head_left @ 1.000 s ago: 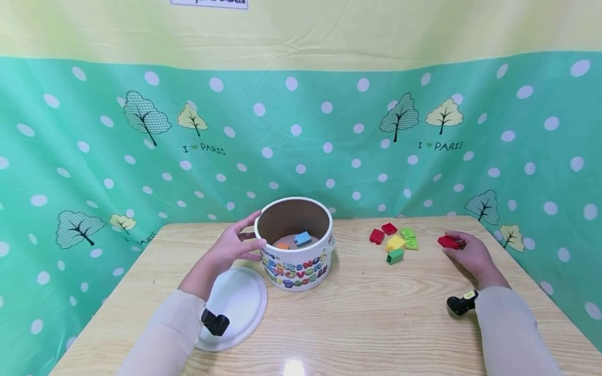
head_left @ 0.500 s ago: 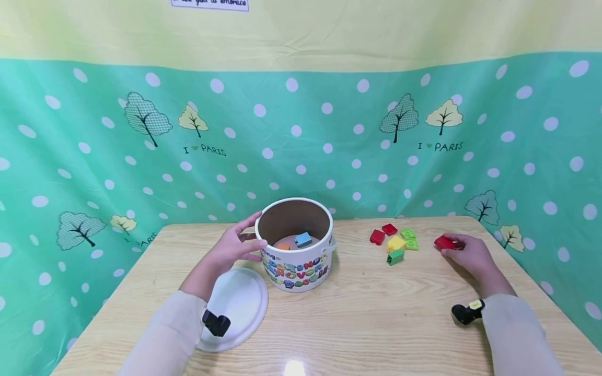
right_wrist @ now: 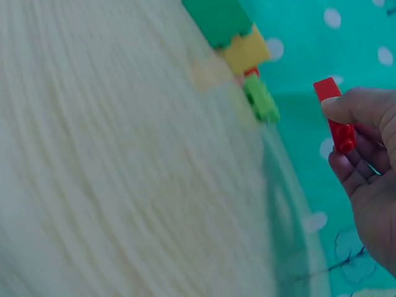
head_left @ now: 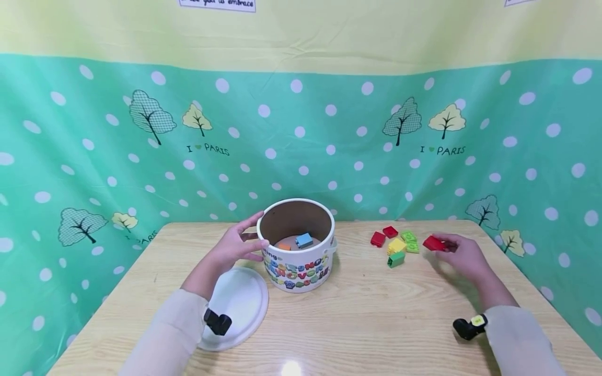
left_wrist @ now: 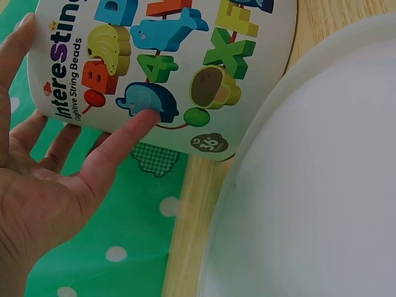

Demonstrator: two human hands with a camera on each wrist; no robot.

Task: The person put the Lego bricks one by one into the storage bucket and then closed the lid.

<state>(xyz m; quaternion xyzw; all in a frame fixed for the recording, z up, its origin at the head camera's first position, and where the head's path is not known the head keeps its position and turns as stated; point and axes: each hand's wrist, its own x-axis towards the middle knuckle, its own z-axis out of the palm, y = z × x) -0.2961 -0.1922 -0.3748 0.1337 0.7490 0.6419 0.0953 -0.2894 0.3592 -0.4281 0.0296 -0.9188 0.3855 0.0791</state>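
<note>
The right hand [head_left: 465,257] is pinching a red rectangular plastic toy brick [head_left: 433,243] between thumb and fingers, and the brick is apparently hanging just above the pale wood-grain table [head_left: 357,318]. It is jutting well out of the fingertips, so a firm, even pinch should be stopping it from twisting. The loose pieces are lying just beside it: a green block [head_left: 396,259], a yellow block [head_left: 396,246], a flat lime-green piece [head_left: 410,242] and two small red ones [head_left: 378,239]; lifting clear over them, rather than skimming, would be leaving them undisturbed. The left hand [head_left: 235,245], its fingers spread apart and clamped on nothing, is bracing the near-left side of a round white bucket with colourful printing [head_left: 297,269]. That contact is best staying light, since pushing hard could be sliding or tipping the bucket, where light-blue [head_left: 304,240] and orange [head_left: 284,246] bricks are lying.
</note>
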